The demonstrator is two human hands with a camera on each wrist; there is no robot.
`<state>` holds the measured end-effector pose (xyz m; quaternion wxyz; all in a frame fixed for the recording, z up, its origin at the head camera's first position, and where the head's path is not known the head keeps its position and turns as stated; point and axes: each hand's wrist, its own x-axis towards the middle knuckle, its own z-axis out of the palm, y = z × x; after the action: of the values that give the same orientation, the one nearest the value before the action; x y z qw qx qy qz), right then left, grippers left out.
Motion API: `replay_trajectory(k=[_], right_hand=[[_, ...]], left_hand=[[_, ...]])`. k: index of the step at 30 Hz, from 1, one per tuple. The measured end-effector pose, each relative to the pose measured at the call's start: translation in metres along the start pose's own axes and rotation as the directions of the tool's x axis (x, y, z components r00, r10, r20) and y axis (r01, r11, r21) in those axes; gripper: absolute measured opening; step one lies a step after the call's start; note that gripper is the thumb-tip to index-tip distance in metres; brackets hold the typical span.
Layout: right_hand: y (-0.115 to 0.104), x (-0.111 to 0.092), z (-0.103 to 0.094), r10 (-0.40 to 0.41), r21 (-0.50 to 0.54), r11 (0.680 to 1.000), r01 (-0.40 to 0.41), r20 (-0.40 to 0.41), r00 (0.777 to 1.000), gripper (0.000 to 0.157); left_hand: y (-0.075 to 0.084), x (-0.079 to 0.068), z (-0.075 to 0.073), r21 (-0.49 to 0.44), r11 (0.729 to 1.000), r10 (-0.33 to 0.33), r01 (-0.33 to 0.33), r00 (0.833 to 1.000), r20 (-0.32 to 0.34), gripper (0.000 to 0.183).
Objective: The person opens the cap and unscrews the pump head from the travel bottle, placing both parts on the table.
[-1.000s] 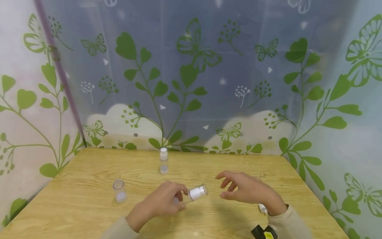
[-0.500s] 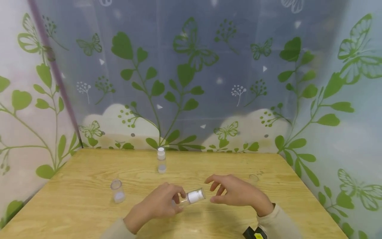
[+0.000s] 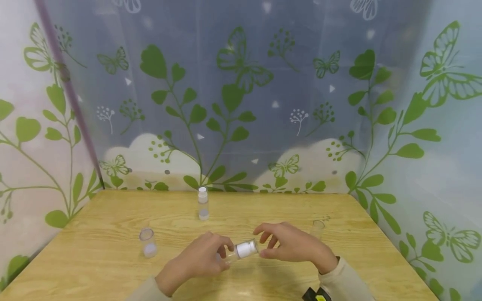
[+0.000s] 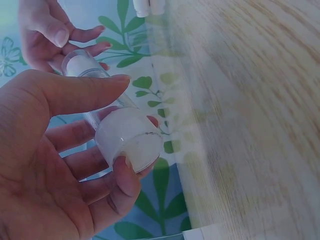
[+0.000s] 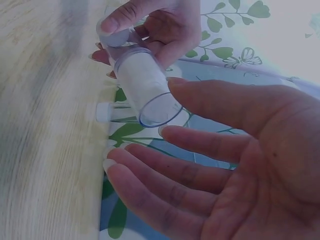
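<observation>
My left hand (image 3: 199, 255) grips a small clear pump bottle (image 3: 244, 249) by its lower body, tilted with its top pointing right. White pump parts show through the clear cap (image 5: 147, 85) at its top end. In the left wrist view its white base (image 4: 130, 140) lies between thumb and curled fingers. My right hand (image 3: 291, 246) is right at the capped end, thumb and fingers spread around it with a gap between them. Whether the thumb tip touches the cap rim is hard to tell.
A similar bottle with a white top (image 3: 203, 203) stands upright at the back of the wooden table (image 3: 256, 209). To the left stands an open clear container with a whitish bottom (image 3: 148, 242). Another clear cylinder (image 3: 318, 225) is partly hidden behind my right hand. A patterned curtain (image 3: 241, 125) borders the table.
My right hand has moved left, closer to the capped end of the bottle. The left hand keeps its grip with little movement. The head view has shifted slightly.
</observation>
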<state>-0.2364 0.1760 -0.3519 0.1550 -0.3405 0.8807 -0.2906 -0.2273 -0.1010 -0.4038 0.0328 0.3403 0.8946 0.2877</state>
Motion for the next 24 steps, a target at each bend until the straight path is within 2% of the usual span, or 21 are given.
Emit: replay_trajectory(k=[8,16,24], right_hand=[[0.002,0.005,0.007,-0.023,0.005,1.000,0.023,0.002,1.000,0.045],[0.000,0.007,0.010,-0.033,0.007,0.999,0.033,-0.023,0.999,0.040],[-0.001,0.008,0.013,-0.048,0.011,0.999,0.048,-0.033,0.998,0.027]], left_hand=[[0.002,-0.001,0.000,0.056,0.998,0.005,-0.004,1.000,-0.018,0.033],[0.001,-0.002,0.001,0.054,0.999,-0.003,0.003,1.000,-0.010,0.033],[0.001,-0.001,0.001,0.047,0.999,0.000,0.000,1.000,0.003,0.033]])
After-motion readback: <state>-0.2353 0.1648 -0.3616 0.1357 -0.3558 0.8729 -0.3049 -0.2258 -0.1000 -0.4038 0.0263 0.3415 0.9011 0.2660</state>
